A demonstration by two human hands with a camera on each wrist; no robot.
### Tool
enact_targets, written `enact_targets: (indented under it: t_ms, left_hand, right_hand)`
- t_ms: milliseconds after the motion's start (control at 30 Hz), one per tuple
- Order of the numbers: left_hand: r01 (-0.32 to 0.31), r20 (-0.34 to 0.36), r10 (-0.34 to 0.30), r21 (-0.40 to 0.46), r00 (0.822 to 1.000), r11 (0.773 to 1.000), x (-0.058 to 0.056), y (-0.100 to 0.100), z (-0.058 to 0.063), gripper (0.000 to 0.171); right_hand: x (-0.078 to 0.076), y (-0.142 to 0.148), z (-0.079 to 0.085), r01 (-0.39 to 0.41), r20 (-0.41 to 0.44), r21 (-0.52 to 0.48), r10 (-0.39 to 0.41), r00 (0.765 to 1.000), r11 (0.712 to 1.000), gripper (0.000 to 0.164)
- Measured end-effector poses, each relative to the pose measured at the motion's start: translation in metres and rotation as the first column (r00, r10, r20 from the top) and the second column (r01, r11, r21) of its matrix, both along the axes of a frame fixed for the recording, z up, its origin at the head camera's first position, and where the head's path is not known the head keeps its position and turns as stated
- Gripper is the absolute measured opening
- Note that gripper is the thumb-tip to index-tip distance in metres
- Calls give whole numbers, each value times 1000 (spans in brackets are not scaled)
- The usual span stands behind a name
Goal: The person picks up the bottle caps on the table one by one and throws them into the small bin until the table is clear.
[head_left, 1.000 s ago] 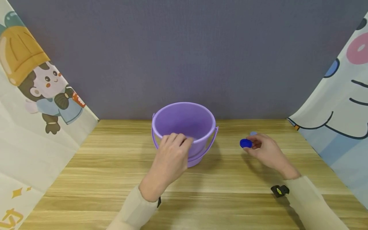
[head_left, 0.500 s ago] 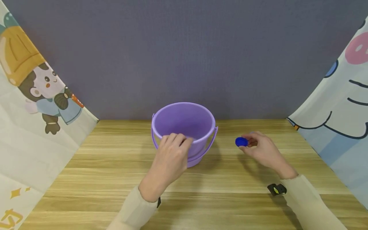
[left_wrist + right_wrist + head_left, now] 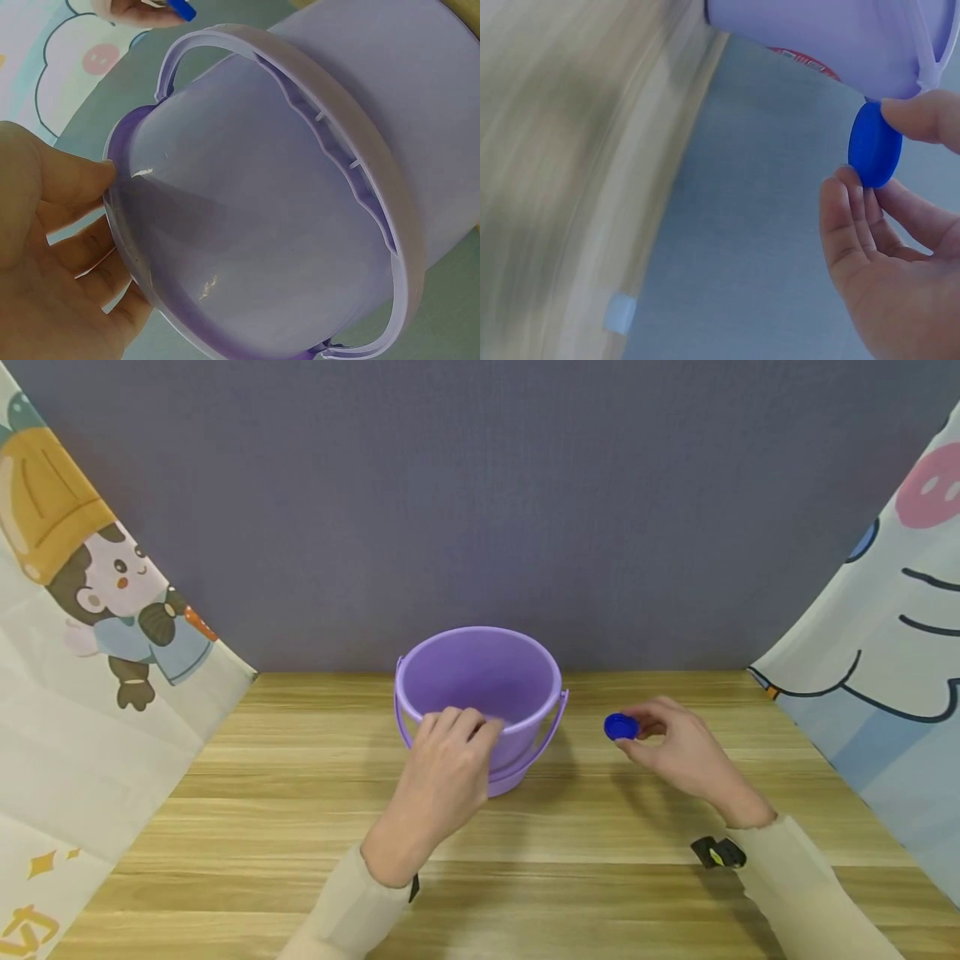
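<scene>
A purple bucket (image 3: pixel 517 745) stands upright on the wooden table, its handle hanging down on the near side. My left hand (image 3: pixel 450 777) holds its near rim; the left wrist view has the thumb on the outer side of the rim (image 3: pixel 124 217) and the other fingers behind it. To the right of the bucket, my right hand (image 3: pixel 686 756) pinches a round blue cap (image 3: pixel 621 727) between thumb and fingers, raised off the table and apart from the bucket. The cap (image 3: pixel 875 145) appears tilted on edge in the right wrist view. The bucket's bottom is hidden from the head view.
A small pale blue piece (image 3: pixel 620 313) lies on the table near its far edge, hidden in the head view. Behind the table rises a grey panel (image 3: pixel 480 510). Printed cloths hang at the left (image 3: pixel 67 760) and right (image 3: pixel 885 635).
My right hand has moved slightly left toward the bucket, carrying the blue cap. The pale blue piece behind it has gone out of sight. My left hand and the bucket stay put.
</scene>
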State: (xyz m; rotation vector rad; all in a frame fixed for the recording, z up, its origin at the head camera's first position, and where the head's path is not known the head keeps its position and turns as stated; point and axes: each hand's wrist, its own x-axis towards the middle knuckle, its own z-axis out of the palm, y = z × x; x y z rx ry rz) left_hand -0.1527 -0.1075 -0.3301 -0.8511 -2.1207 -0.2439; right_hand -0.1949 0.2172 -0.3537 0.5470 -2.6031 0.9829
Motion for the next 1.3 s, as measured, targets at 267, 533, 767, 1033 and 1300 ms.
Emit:
enact_targets:
  t_ms: [267,533,767,1033,1300]
  left_hand:
    - [4,1,-4,4,1000,1000,0,0,0,27]
    - [0,6,0,-1,1000,1000,2,-1,2,28]
    - [1,12,-1,0,1000,1000,1,0,1,28]
    - [-1,14,2,-2,1000,1000,1,0,1,27]
    - [-7,14,7,-6,1000,1000,1,0,1,27]
  right_hand:
    - [1,-9,4,-49,-47,-39,47,998,998,35]
    - [5,-17,10,-66,-55,-56,63,996,996,34]
    - [6,-22,11,-80,-77,-68,75,994,994,33]
    - [9,-28,17,-97,-106,-82,88,990,992,33]
    - [12,-35,23,-90,-113,-96,79,991,991,31]
